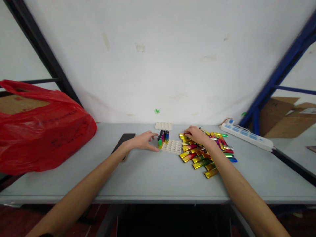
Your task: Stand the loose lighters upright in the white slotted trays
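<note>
A white tray (172,147) with rows of round holes lies mid-table. Several shiny multicoloured lighters (160,142) stand upright at its left side. My left hand (144,140) is beside the tray's left edge, thumb and fingers apart around the near-left corner, with nothing in its grasp. To the right lies a loose pile of metallic lighters (197,149) in gold, red, green and blue. My right hand (197,134) reaches over the pile's far-left part, its fingers curled down and closed on a lighter there; the fingertips are partly hidden.
Behind the tray, a second white tray (163,125) lies near the wall. A dark phone (123,142) is under my left wrist. At far left sits a red plastic bag (44,131); at right are a white power strip (247,135) and a cardboard box (283,118).
</note>
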A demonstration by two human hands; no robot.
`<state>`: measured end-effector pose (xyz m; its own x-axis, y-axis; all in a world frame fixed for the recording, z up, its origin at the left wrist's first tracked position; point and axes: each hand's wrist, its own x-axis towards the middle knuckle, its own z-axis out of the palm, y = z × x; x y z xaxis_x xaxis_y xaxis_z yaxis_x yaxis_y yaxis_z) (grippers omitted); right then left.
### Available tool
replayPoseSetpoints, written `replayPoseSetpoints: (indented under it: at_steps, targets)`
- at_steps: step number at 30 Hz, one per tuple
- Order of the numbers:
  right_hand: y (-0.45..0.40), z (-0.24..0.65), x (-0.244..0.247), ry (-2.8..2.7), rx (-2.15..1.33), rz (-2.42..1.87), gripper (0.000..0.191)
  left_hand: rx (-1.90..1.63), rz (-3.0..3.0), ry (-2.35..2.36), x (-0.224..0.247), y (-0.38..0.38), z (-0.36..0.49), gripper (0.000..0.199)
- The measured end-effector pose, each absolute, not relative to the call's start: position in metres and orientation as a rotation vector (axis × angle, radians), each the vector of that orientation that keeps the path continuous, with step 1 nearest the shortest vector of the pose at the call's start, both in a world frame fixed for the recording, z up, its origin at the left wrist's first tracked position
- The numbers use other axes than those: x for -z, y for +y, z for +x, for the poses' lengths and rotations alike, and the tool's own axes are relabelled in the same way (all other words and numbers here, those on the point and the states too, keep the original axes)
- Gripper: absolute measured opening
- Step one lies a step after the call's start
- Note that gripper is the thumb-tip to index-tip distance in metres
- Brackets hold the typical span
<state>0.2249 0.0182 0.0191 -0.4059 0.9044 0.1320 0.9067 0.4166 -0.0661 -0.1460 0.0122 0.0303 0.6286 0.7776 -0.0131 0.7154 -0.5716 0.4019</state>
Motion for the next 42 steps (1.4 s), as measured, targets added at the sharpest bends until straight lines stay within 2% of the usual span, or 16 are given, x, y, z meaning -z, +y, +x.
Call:
replayPoseSetpoints:
  at_steps: [2,6,10,13,18,21,25,27,34,42]
  targets:
    - [0.021,0.223,-0.019,-2.519,0.015,-1.626,0.027,-0.248,2.493,1.159,-0.028,0.016,-0.138,0.107]
    - [0.02,0.223,-0.016,-2.397,0.025,-1.601,0.019,-0.345,2.476,1.096,-0.026,0.016,-0.132,0.085]
    - [0.014,0.222,-0.019,-2.142,-0.138,-1.476,0.03,-0.471,2.432,1.076,-0.019,0.009,-0.132,0.077]
    - [0.009,0.215,-0.022,-1.958,-0.202,-1.363,0.04,-0.519,2.439,1.08,-0.012,0.004,-0.13,0.078]
    - [0.0,0.191,-0.021,-1.718,-0.442,-1.243,0.069,-0.601,2.441,1.128,-0.002,-0.001,-0.123,0.082]
    - [-0.008,0.176,-0.02,-1.627,-0.692,-1.129,0.072,-0.611,2.438,1.126,0.001,-0.001,-0.123,0.081]
    - [-0.018,0.164,-0.022,-1.653,-0.994,-1.003,0.065,-0.602,2.448,1.125,0.001,-0.001,-0.124,0.081]
    - [-0.02,0.161,-0.021,-1.689,-0.976,-1.037,0.064,-0.606,2.45,1.125,0.0,-0.001,-0.124,0.081]
    - [-0.021,0.154,-0.016,-1.735,-0.582,-1.264,0.071,-0.604,2.447,1.125,-0.001,-0.004,-0.123,0.08]
    - [-0.028,0.148,-0.02,-1.836,-0.418,-1.318,0.045,-0.608,2.463,1.11,0.0,-0.005,-0.124,0.077]
